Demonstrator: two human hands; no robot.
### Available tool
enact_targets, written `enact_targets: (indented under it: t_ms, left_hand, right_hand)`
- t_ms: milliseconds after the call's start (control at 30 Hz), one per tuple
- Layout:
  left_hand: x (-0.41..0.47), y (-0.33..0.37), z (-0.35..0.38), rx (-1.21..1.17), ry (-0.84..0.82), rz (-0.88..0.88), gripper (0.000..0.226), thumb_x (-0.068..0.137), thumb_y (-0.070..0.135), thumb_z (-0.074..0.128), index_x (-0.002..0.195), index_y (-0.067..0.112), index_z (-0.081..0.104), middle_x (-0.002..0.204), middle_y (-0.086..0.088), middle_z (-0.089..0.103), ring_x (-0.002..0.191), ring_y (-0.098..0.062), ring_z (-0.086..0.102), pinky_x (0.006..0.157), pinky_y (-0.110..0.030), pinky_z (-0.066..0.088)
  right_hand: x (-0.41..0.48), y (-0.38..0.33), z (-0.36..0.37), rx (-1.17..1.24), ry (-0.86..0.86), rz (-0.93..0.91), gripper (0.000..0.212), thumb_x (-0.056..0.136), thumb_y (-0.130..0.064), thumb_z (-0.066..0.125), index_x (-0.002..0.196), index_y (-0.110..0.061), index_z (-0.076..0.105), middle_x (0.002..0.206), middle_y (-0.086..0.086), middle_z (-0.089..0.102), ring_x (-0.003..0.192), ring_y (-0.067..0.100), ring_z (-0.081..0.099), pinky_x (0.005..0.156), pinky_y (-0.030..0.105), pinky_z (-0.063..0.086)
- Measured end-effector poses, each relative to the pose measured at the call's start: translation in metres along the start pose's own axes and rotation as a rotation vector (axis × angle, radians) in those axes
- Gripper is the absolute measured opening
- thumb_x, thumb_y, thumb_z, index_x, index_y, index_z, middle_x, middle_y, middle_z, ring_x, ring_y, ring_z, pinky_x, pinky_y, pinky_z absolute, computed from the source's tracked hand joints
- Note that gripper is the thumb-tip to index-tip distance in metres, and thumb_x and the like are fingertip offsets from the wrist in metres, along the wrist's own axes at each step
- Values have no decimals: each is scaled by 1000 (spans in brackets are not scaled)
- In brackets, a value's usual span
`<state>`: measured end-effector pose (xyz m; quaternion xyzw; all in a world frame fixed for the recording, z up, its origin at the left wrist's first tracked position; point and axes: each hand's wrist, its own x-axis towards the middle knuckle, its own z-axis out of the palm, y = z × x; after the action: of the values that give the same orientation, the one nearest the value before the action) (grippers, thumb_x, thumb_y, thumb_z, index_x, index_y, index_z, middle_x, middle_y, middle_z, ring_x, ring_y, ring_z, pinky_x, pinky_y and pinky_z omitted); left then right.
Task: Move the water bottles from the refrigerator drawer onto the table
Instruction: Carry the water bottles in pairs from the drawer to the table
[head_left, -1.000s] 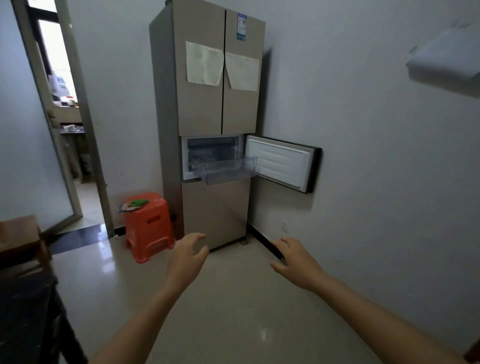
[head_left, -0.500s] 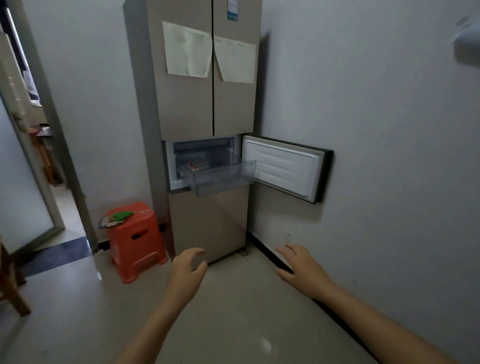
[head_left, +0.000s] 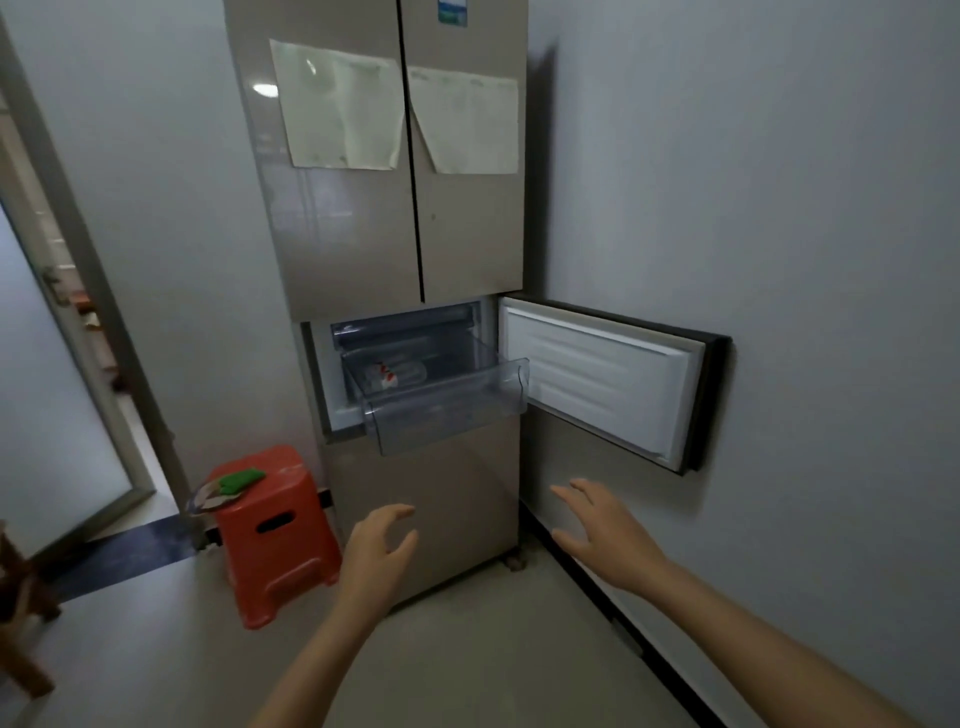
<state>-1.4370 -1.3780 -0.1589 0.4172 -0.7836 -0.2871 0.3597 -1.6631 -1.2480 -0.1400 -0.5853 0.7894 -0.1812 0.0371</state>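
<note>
A tall beige refrigerator (head_left: 379, 249) stands ahead in the corner. Its small middle door (head_left: 602, 387) is swung open to the right. A clear plastic drawer (head_left: 447, 415) is pulled out of that compartment. Inside it lie clear water bottles (head_left: 395, 371) with red-and-white labels; how many I cannot tell. My left hand (head_left: 376, 553) is stretched forward below the drawer, fingers loosely spread, holding nothing. My right hand (head_left: 608, 530) reaches forward under the open door, fingers straight, also holding nothing. The table is out of view.
An orange plastic stool (head_left: 275, 540) with a green item (head_left: 239, 480) on top stands left of the refrigerator. A doorway (head_left: 62, 364) opens at the left. A dark wooden piece of furniture (head_left: 15, 613) shows at the left edge. The wall (head_left: 779, 208) runs along the right.
The refrigerator has come nearer and larger in view as I walked toward it. Both hands stay outstretched and holding nothing. The dark furniture at the lower left has slid out of view.
</note>
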Motion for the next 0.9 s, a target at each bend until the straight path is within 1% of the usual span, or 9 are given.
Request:
enact_targets:
  t_ms: [100,200,300,433,500,600,733,800,900]
  left_hand:
    - [21,-11,17,12,28,-54,26,84,5,60,110,8,62,116,-6,60,110,-23,53,93,-32,38]
    - [46,-24,31,17,31,-98,26,84,3,59,109,6,63,114,-7,60,111,-21,52,92,-28,36]
    - [69,-40,43,28,50,-123,26,82,0,60,107,4,64,113,-11,62,108,-25,54,91,-31,38]
    - [117,-68,63,31,72,-159,27,81,1,61,108,4,64,113,-12,62,106,-28,55,91,-34,39]
    - [145,-81,72,19,93,-161,26,80,-1,62,106,3,64,113,-14,63,107,-30,55,92,-35,39]
    - [193,-93,89,15,134,-151,26,80,-2,62,106,2,64,113,-15,62,110,-31,53,92,-31,35]
    - [261,-96,103,0,193,-98,28,82,1,61,110,4,62,116,-11,59,116,-27,47,94,-29,31]
    - [293,-101,105,31,212,-46,26,82,7,61,108,2,63,113,-13,61,113,-29,48,93,-30,32]
    - [321,-113,110,68,181,-84,27,80,10,60,105,0,65,110,-17,62,110,-33,51,92,-31,31]
  right_hand:
    - [28,18,11,19,-30,-10,57,93,-40,45,144,-25,25,151,1,21,138,15,19,111,28,21]
    - [57,35,24,43,-58,-16,56,93,-40,45,144,-27,24,151,-1,19,139,14,15,111,27,18]
    - [85,45,33,34,-85,-34,56,93,-40,45,144,-28,22,152,-1,18,139,12,13,110,24,17]
    - [141,54,44,49,-95,-52,56,93,-41,44,144,-28,22,153,-2,16,140,13,12,112,27,17]
    - [171,54,44,46,-84,-60,57,93,-41,44,144,-28,22,153,-1,16,140,13,12,112,28,17]
    - [224,53,42,51,-87,-77,57,94,-39,45,145,-27,22,153,-1,15,141,14,10,112,27,14]
    - [296,53,40,34,-87,-108,57,94,-40,44,145,-27,21,154,-3,12,141,13,7,113,27,13]
    - [325,53,44,43,-84,-108,57,94,-39,43,145,-27,20,154,-3,12,141,12,7,112,25,12]
    - [355,61,56,78,-109,-90,57,95,-37,44,145,-26,20,153,-2,12,141,13,7,113,26,12]
